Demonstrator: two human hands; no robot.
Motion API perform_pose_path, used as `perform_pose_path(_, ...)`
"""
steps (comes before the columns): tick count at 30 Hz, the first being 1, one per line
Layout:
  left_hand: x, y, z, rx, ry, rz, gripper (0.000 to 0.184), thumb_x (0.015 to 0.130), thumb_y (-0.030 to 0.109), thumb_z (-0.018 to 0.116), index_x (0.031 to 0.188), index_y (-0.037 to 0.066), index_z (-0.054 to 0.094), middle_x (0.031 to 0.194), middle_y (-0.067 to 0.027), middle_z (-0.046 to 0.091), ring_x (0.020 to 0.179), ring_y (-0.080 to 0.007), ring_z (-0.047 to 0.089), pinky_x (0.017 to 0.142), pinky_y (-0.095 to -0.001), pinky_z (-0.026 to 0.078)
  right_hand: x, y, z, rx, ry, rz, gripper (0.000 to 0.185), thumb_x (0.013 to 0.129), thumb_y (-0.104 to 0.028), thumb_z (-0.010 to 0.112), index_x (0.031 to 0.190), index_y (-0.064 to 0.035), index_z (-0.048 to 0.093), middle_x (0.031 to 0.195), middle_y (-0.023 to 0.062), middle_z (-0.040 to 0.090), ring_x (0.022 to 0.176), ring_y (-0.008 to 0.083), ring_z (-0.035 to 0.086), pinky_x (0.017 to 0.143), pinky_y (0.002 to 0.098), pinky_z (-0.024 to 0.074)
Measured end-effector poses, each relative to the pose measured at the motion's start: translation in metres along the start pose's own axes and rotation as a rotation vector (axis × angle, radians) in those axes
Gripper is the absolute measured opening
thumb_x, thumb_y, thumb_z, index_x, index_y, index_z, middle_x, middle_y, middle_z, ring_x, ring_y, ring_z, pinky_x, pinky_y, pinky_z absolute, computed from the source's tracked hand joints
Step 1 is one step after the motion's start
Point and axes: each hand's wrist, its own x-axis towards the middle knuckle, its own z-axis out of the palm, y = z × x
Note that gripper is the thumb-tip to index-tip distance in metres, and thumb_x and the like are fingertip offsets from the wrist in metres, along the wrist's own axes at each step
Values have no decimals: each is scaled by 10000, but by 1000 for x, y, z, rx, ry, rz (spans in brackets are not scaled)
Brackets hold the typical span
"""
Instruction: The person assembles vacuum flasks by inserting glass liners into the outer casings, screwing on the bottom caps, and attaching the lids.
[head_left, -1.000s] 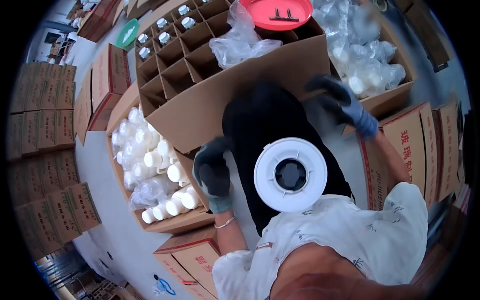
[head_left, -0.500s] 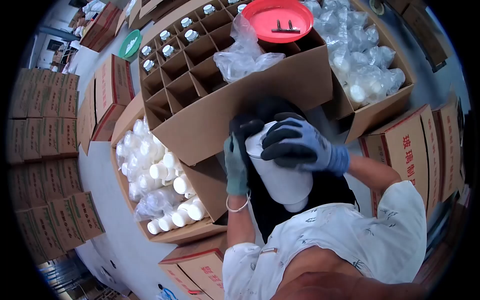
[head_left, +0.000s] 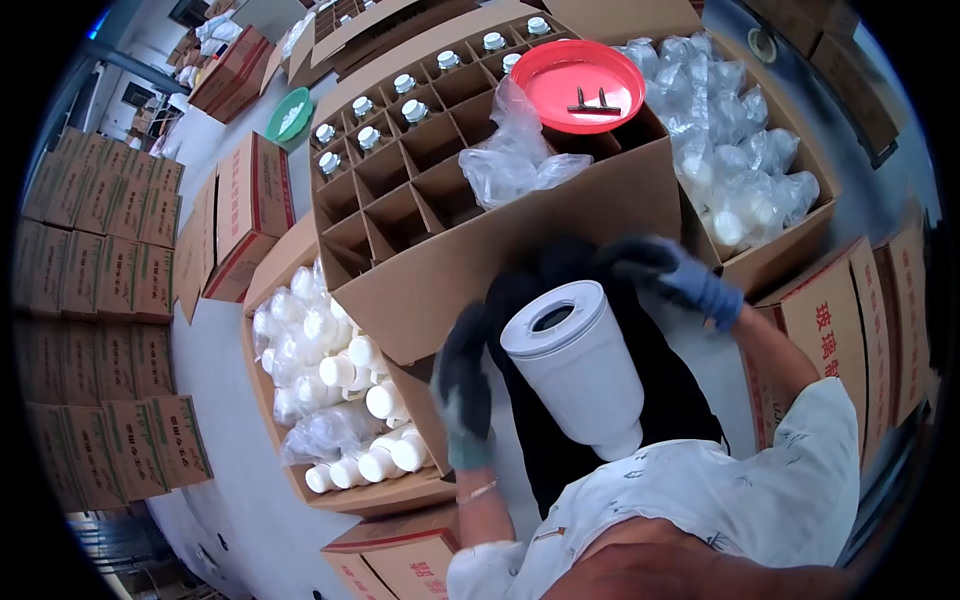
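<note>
A white cylindrical container (head_left: 578,375) lies on my lap, its round end with a dark opening turned up and its narrow neck against my shirt. Neither hand touches it. My left hand (head_left: 465,385), in a grey-green and black glove, is blurred just left of the container, so its fingers are unclear. To the upper right of the container is my right hand (head_left: 668,272), in a blue and black glove, fingers apart with nothing in them. Ahead stands a divided carton (head_left: 510,250) with white-capped bottles (head_left: 414,111) in some compartments and clear plastic (head_left: 520,160) on top.
A red dish (head_left: 580,90) with small dark metal pieces rests on the divided carton. Wrapped white bottles fill a left box (head_left: 380,497) and a right box (head_left: 780,245). Closed cartons (head_left: 825,325) stand at right. A green dish (head_left: 289,114) is farther back.
Half a second ago both hands were on the container; now they are apart from it, the right hand up and right, the left down and left. The container's open end has tilted toward the view.
</note>
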Motion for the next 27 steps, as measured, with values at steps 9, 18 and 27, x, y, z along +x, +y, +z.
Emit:
perform_pose_path(9, 56, 11, 34, 25, -269, 294, 811, 787, 286, 756, 1447, 19, 369, 1516, -199, 301, 1392, -322, 315, 1119, -428, 285, 67, -107, 36, -49, 17, -562, 654, 808, -303, 713, 1378, -98, 464, 1446, 193, 365, 1353, 387, 325, 1122, 461, 257)
perform_pose_path(18, 96, -26, 32, -455, 115, 148, 642, 905, 265, 645, 1404, -14, 353, 1436, -171, 404, 1264, -283, 451, 1055, -397, 385, 148, -59, 55, -6, -99, -511, 590, 861, -171, 672, 1385, -37, 435, 1435, 158, 397, 1286, 278, 440, 1075, 393, 361)
perform_pose_path(27, 142, -27, 38, 782, 136, 698, 822, 718, 382, 784, 1420, 134, 436, 1478, -279, 297, 1350, -503, 286, 1089, -528, 294, 190, 30, 6, -183, -289, -610, 446, 926, -212, 598, 1316, -17, 507, 1236, 160, 576, 1075, 233, 579, 942, 356, 463)
